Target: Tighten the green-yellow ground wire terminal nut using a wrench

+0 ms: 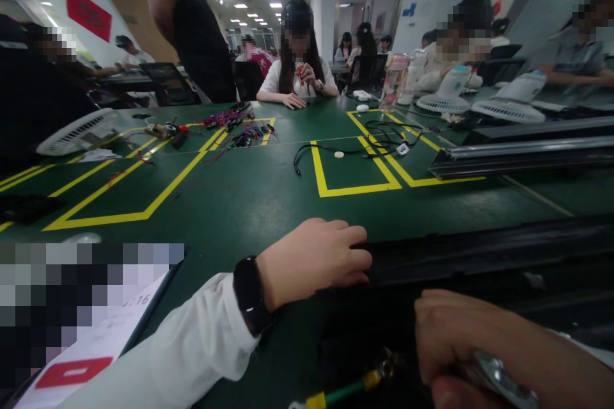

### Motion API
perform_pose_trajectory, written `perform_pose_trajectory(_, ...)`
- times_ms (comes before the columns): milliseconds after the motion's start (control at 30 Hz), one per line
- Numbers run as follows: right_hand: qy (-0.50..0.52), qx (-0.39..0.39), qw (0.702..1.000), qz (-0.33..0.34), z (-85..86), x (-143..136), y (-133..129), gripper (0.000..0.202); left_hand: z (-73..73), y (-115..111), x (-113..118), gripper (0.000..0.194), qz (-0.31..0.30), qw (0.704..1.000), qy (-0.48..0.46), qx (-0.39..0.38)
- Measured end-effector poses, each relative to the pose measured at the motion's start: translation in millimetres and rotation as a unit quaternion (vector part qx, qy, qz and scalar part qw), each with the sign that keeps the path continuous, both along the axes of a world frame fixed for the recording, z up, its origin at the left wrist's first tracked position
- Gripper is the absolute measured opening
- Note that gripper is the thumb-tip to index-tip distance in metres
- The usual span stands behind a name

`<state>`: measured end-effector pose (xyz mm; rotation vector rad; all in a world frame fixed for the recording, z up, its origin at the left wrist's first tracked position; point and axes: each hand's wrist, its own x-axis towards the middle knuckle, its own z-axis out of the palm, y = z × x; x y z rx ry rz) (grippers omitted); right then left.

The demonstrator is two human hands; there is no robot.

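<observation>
My left hand, with a black watch on its wrist, rests with curled fingers on the left end of a long black profile. Its fingertips are partly hidden against the dark part. At the lower right my right hand is closed round a shiny metal tool, whose kind I cannot make out. Just left of that hand, a short green wire with yellow sleeves and ring ends lies over the dark area. More of the black part extends beneath both hands.
Dark metal rails lie at the right. Black cables and a small white disc lie mid-table. Bundled coloured wires and a white fan are further left. A sheet of paper lies near left. A person sits opposite.
</observation>
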<state>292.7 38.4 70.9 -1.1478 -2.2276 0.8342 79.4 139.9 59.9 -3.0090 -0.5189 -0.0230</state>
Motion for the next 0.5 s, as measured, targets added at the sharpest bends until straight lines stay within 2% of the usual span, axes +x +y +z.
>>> perform_pose_trajectory(133, 0.004, -0.008, 1.0, -0.004, -3.5, 13, -4, 0.045, 1.2, 0, 1, 0.026, -0.013, 1.0, 0.001, 0.017)
perform_pose_trajectory(367, 0.073, -0.021, 0.996, 0.041, -28.1, 39, -20, 0.037, 1.4, 1, 3, 0.019, -0.038, 0.999, -0.012, 0.025)
perform_pose_trajectory(500, 0.086, -0.021, 0.995, 0.052, -25.3, 39, -16, 0.03, 1.9, -1, 3, 0.016, -0.045, 0.999, -0.012, 0.016)
